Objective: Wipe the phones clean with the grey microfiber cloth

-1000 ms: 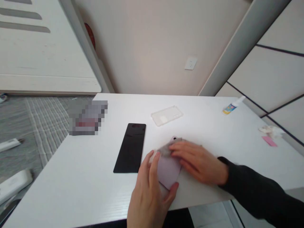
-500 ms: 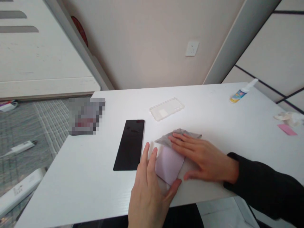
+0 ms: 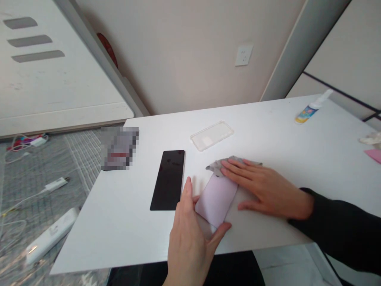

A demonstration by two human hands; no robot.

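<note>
A pale lilac phone (image 3: 216, 200) lies back-up near the front edge of the white table (image 3: 276, 131). My left hand (image 3: 190, 238) holds its near end between thumb and fingers. My right hand (image 3: 264, 186) lies flat, fingers pressing a grey cloth (image 3: 222, 165) onto the phone's far end. A black phone (image 3: 169, 179) lies screen-up just left of my left hand. Behind them rests a clear phone case (image 3: 212, 135).
A small spray bottle (image 3: 312, 106) lies at the table's far right, with crumpled tissue (image 3: 370, 138) and a pink slip (image 3: 374, 155) at the right edge. A blurred patch (image 3: 119, 147) covers something at the left corner. White chargers and cables (image 3: 49, 234) lie on the floor at left.
My right hand slid the grey cloth from the middle of the lilac phone toward its far end, baring more of the back. The left hand kept its hold. The camera shifted.
</note>
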